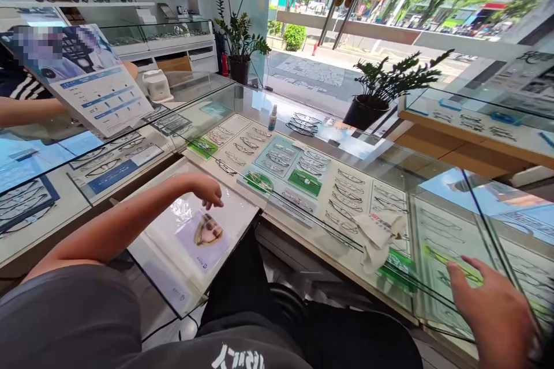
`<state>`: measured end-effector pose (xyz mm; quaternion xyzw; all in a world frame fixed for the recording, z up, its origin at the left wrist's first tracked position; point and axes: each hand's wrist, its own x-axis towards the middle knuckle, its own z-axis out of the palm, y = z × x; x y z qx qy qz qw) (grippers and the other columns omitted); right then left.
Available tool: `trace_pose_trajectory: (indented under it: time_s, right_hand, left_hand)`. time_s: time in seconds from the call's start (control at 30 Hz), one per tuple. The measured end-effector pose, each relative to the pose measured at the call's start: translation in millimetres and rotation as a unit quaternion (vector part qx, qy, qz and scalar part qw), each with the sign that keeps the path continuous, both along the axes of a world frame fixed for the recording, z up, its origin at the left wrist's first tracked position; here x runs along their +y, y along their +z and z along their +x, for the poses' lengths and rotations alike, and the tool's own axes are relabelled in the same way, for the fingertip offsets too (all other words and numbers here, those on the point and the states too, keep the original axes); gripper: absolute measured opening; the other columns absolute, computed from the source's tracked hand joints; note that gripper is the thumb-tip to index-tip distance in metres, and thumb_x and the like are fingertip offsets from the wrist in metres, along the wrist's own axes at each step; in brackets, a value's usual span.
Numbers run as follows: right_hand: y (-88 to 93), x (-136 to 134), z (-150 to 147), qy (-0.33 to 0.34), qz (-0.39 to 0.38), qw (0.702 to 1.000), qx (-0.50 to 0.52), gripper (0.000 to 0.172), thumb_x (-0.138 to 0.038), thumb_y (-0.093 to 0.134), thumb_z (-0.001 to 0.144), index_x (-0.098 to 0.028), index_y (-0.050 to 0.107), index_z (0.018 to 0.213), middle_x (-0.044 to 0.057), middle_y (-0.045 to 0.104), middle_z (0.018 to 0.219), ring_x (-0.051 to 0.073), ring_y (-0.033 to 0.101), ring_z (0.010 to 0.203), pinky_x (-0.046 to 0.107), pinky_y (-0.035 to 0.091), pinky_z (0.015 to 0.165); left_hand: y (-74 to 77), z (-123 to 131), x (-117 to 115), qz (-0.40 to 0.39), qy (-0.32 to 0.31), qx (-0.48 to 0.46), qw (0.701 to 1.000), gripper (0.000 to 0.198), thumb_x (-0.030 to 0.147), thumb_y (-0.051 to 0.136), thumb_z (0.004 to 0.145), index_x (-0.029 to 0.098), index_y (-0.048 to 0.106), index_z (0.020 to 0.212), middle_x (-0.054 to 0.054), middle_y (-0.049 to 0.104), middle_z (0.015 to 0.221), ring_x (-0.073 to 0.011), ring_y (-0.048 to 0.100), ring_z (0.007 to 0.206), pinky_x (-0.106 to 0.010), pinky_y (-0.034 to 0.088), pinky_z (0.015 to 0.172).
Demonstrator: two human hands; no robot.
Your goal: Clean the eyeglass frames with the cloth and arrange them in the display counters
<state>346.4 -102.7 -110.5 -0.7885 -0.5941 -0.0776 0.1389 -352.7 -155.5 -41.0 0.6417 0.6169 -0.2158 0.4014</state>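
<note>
On the left, my left hand hangs with loosely bent fingers over a flat, glossy white panel printed with a portrait in dark glasses. I see nothing in its fingers, and whether they touch the panel I cannot tell. My right hand is at the lower right, thumb and fingers apart and holding nothing, over the front of the glass display counter. To its left, a crumpled whitish cloth with red lettering lies on the counter's front edge. Rows of eyeglasses sit under the glass.
A small spray bottle and a stack of eyeglasses stand on the glass. Potted plants are by the window. At left, another person's arm is beside a large printed board. A white device stands behind it.
</note>
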Motion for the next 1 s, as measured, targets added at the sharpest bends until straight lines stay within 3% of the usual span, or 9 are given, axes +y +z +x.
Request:
trace_pose_trajectory:
  time_s: [0.07, 0.1, 0.17, 0.27, 0.4, 0.5, 0.6, 0.83, 1.0]
  right_hand:
    - [3.7, -2.1, -3.4, -0.024, -0.029, 0.998, 0.045, 0.093, -0.075, 0.026, 0.097, -0.014, 0.074, 0.148, 0.03, 0.071, 0.147, 0.051, 0.065, 0.134, 0.062, 0.056, 0.103]
    - [6.3, -3.6, -5.7, -0.025, -0.034, 0.997, 0.064, 0.095, -0.075, 0.026, 0.096, -0.012, 0.073, 0.149, 0.031, 0.069, 0.15, 0.051, 0.063, 0.138, 0.062, 0.053, 0.108]
    - [9.7, -6.3, -9.5, -0.012, -0.022, 0.996, 0.085, 0.093, -0.072, 0.03, 0.095, -0.009, 0.072, 0.148, 0.032, 0.067, 0.152, 0.051, 0.062, 0.14, 0.061, 0.05, 0.112]
    - [7.1, -7.4, -9.8, 0.004, 0.011, 0.995, 0.1, 0.081, -0.067, 0.037, 0.095, -0.012, 0.075, 0.141, 0.03, 0.069, 0.15, 0.048, 0.062, 0.14, 0.058, 0.048, 0.114]
    - [-2.6, -5.9, -3.8, 0.026, 0.049, 0.993, 0.106, 0.068, -0.062, 0.044, 0.093, -0.015, 0.076, 0.131, 0.026, 0.072, 0.147, 0.044, 0.063, 0.138, 0.058, 0.047, 0.119]
    - [-7.2, -5.4, -1.5, 0.032, 0.055, 0.993, 0.103, 0.071, -0.062, 0.045, 0.092, -0.014, 0.076, 0.133, 0.024, 0.073, 0.147, 0.043, 0.063, 0.139, 0.06, 0.047, 0.121]
    - [-11.1, -5.2, -0.7, 0.031, 0.064, 0.992, 0.102, 0.071, -0.063, 0.045, 0.092, -0.014, 0.076, 0.134, 0.023, 0.073, 0.149, 0.043, 0.062, 0.139, 0.059, 0.048, 0.122]
    - [-20.5, -3.7, 3.1, 0.064, 0.104, 0.988, 0.093, 0.061, -0.059, 0.048, 0.095, -0.017, 0.076, 0.128, 0.022, 0.077, 0.142, 0.04, 0.065, 0.134, 0.057, 0.047, 0.123]
    - [-22.5, -3.7, 3.0, 0.062, 0.101, 0.989, 0.087, 0.06, -0.058, 0.048, 0.096, -0.017, 0.076, 0.129, 0.021, 0.076, 0.142, 0.04, 0.065, 0.135, 0.057, 0.047, 0.123]
  left_hand:
    - [18.8, 28.1, 6.7, -0.047, -0.074, -0.105, 0.991, 0.045, 0.065, 0.065, 0.1, 0.024, 0.085, 0.095, -0.007, 0.086, 0.093, -0.0254, 0.08, 0.089, -0.033, 0.057, 0.082]
    - [28.5, 42.0, 15.9, -0.006, -0.1, -0.125, 0.987, 0.047, 0.066, 0.062, 0.102, 0.025, 0.084, 0.096, -0.006, 0.085, 0.091, -0.0246, 0.079, 0.085, -0.034, 0.056, 0.079]
    - [45.5, 69.3, 47.9, 0.172, -0.13, -0.112, 0.97, 0.045, 0.064, 0.058, 0.105, 0.028, 0.084, 0.098, -0.005, 0.083, 0.088, -0.0244, 0.075, 0.079, -0.037, 0.054, 0.076]
    - [58.6, 106.4, 122.5, 0.408, -0.149, -0.062, 0.899, 0.035, 0.049, 0.059, 0.106, 0.025, 0.084, 0.106, -0.008, 0.082, 0.099, -0.0276, 0.075, 0.091, -0.041, 0.053, 0.086]
    - [53.3, 142.0, 226.0, 0.55, -0.129, 0.008, 0.825, 0.03, 0.025, 0.062, 0.099, 0.018, 0.079, 0.121, -0.014, 0.081, 0.12, -0.0333, 0.07, 0.115, -0.044, 0.051, 0.101]
    - [42.3, 154.4, 277.3, 0.537, -0.138, 0.049, 0.83, 0.056, 0.015, 0.062, 0.093, 0.016, 0.065, 0.149, -0.017, 0.075, 0.143, -0.0359, 0.06, 0.135, -0.046, 0.044, 0.115]
    - [30.2, 156.1, 306.3, 0.516, -0.137, 0.067, 0.843, 0.064, 0.012, 0.062, 0.092, 0.013, 0.058, 0.156, -0.021, 0.075, 0.141, -0.0366, 0.058, 0.135, -0.047, 0.04, 0.119]
    - [10.0, 150.1, 344.3, 0.507, -0.131, 0.095, 0.846, 0.063, 0.01, 0.06, 0.092, 0.013, 0.057, 0.155, -0.024, 0.076, 0.135, -0.0368, 0.058, 0.132, -0.048, 0.036, 0.118]
    - [6.7, 150.7, 352.9, 0.512, -0.137, 0.101, 0.842, 0.057, 0.012, 0.063, 0.091, 0.014, 0.063, 0.148, -0.024, 0.079, 0.124, -0.037, 0.061, 0.128, -0.049, 0.037, 0.115]
